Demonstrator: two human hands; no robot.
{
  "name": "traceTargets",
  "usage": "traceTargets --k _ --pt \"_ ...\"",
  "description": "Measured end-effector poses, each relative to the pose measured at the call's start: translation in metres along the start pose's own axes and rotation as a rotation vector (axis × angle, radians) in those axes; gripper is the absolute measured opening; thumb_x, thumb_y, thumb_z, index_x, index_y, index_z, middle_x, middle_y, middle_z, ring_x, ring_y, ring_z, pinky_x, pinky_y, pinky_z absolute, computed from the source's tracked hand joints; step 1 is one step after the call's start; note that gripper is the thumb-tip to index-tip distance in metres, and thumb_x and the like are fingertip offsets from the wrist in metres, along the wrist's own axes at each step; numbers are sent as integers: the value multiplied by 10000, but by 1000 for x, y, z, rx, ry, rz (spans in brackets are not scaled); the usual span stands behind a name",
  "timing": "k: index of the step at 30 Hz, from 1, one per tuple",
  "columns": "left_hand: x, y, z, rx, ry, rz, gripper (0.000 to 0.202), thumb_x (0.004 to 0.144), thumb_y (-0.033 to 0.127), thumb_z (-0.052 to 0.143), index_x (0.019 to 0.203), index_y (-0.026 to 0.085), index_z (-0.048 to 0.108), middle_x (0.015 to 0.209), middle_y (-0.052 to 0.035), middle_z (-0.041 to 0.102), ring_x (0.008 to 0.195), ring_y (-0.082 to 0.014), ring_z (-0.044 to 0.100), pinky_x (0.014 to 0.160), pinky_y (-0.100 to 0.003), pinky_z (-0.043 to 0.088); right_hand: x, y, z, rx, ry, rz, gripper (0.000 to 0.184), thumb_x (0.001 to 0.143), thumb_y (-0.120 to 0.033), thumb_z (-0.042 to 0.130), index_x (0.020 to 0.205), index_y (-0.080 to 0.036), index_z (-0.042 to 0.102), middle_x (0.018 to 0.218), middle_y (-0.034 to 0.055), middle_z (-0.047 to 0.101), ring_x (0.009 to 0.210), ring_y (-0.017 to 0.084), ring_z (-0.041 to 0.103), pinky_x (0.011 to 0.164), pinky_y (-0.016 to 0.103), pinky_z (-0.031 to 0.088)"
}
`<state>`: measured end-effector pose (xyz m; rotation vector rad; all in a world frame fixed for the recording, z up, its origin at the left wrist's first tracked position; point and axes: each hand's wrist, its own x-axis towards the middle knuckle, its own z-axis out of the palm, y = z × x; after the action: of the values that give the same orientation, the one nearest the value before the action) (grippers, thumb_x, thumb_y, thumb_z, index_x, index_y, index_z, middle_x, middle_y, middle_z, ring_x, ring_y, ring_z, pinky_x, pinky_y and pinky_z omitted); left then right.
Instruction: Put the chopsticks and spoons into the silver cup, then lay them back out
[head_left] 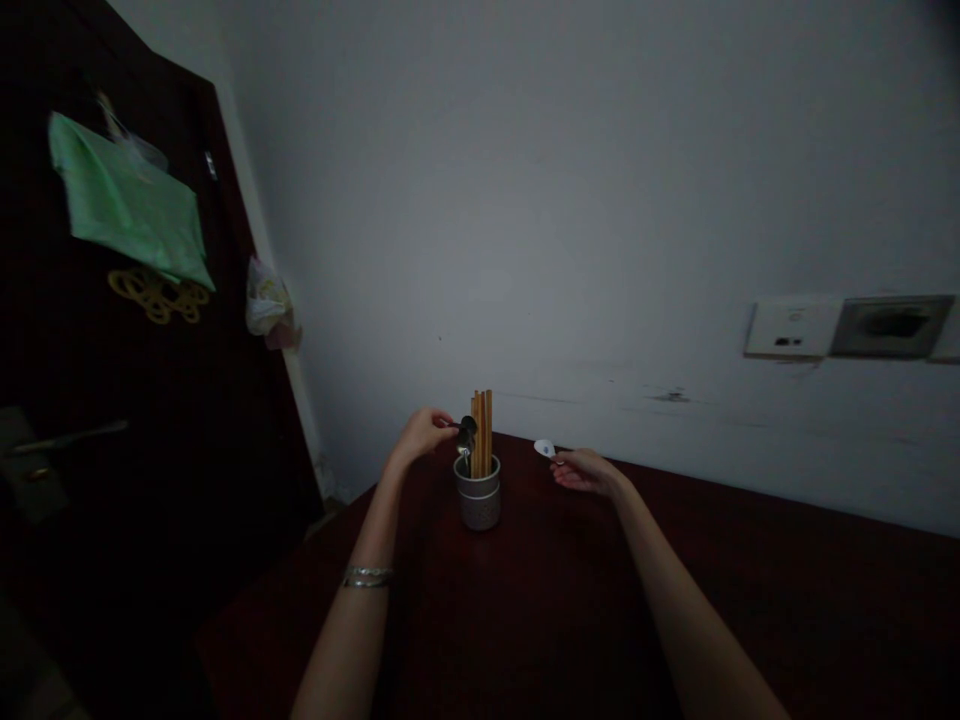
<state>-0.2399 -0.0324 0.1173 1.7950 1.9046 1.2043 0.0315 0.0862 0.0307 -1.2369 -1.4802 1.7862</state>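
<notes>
A small grey utensil cup (478, 498) stands on a dark red-brown table (570, 600) near the wall. Several wooden chopsticks (482, 432) stick up from it. My left hand (421, 434) is pinched on the handle of a metal spoon (466, 432), whose bowl hangs at the cup's rim beside the chopsticks. My right hand (587, 470) hovers to the right of the cup, fingers closed on a white spoon (544, 448) that points left. A silver bracelet (367, 577) circles my left wrist.
A dark door (112, 430) with a lever handle (67, 438) stands at the left, a green cloth (131, 200) hanging on it. A white bag (266, 305) hangs by the frame. Wall sockets (847, 327) sit at the right.
</notes>
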Motion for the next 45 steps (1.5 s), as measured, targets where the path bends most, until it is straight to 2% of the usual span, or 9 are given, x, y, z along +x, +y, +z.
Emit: traceTargets --k 5,13,16,25,34,39,45 --pt "0 -4 9 98 -18 -33 250 612 292 597 774 103 615 600 -11 576 404 -59 420 353 -158 275 9 11 -1 36 -41 27 177 794 -227 505 743 -70 567 569 55 610 460 84 583 457 155 492" --pt "3 -14 14 88 -105 -72 304 661 392 550 712 99 612 564 -33 573 413 -86 480 347 -163 298 17 23 -5 94 -37 45 172 796 -214 511 769 -56 574 553 54 614 466 85 591 494 153 500" --pt "3 -14 16 75 -140 -80 297 670 390 539 686 101 606 576 -38 579 414 -90 493 344 -166 312 18 25 -4 106 -27 47 165 792 -212 517 766 -59 571 554 51 615 468 86 593 495 157 502" --pt "2 -10 21 91 -147 -116 280 690 361 537 639 94 605 536 -33 581 408 -83 495 365 -163 334 16 29 -1 90 1 61 172 787 -226 526 752 -61 565 546 37 608 457 85 589 490 162 503" --pt "6 -17 22 58 -164 -98 278 700 359 517 620 105 598 499 -17 561 405 -82 485 367 -164 330 16 29 -2 -13 84 39 168 779 -203 523 733 -46 560 529 84 625 459 122 611 390 141 474" --pt "3 -13 18 83 -167 -71 306 706 371 499 612 103 613 439 -4 525 360 -77 447 360 -171 305 16 26 -5 -92 135 39 175 771 -214 523 737 -45 552 513 88 626 460 142 620 403 157 488" --pt "-2 -4 8 27 -95 -32 310 696 387 521 636 105 636 412 -5 512 355 -76 439 360 -169 276 16 25 -14 -221 235 70 192 752 -253 539 742 -62 547 437 91 598 417 171 605 393 201 484"
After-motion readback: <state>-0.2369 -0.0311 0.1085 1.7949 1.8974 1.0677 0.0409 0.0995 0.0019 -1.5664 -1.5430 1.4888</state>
